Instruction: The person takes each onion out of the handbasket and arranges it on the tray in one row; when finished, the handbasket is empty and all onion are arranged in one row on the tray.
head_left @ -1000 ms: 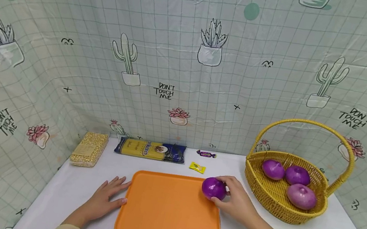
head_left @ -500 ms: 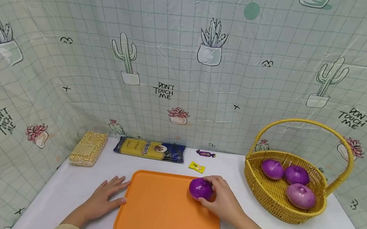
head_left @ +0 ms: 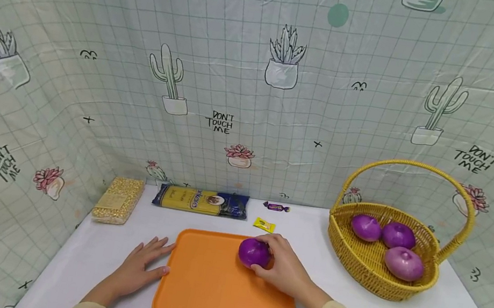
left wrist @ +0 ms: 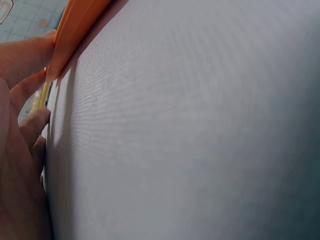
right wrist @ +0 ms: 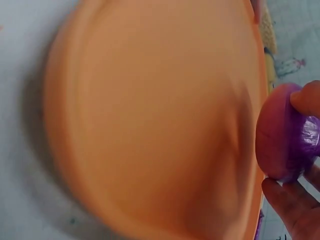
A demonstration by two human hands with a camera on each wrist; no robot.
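Note:
My right hand (head_left: 279,266) grips a purple onion (head_left: 254,253) over the far right part of the orange tray (head_left: 212,301). The right wrist view shows the onion (right wrist: 282,132) pinched between fingers (right wrist: 290,207) above the tray (right wrist: 150,115). My left hand (head_left: 141,267) lies flat on the white table, its fingers straight and touching the tray's left edge. In the left wrist view the fingers (left wrist: 27,125) rest against the tray rim (left wrist: 75,30).
A yellow wicker basket (head_left: 357,254) with three purple onions (head_left: 397,236) stands at the right. A pasta packet (head_left: 202,201), a bag of grains (head_left: 119,199) and two wrapped sweets (head_left: 264,225) lie along the back. A patterned curtain surrounds the table.
My right hand has carried the onion leftward from the tray's right corner to over the tray. The left hand has stayed in place.

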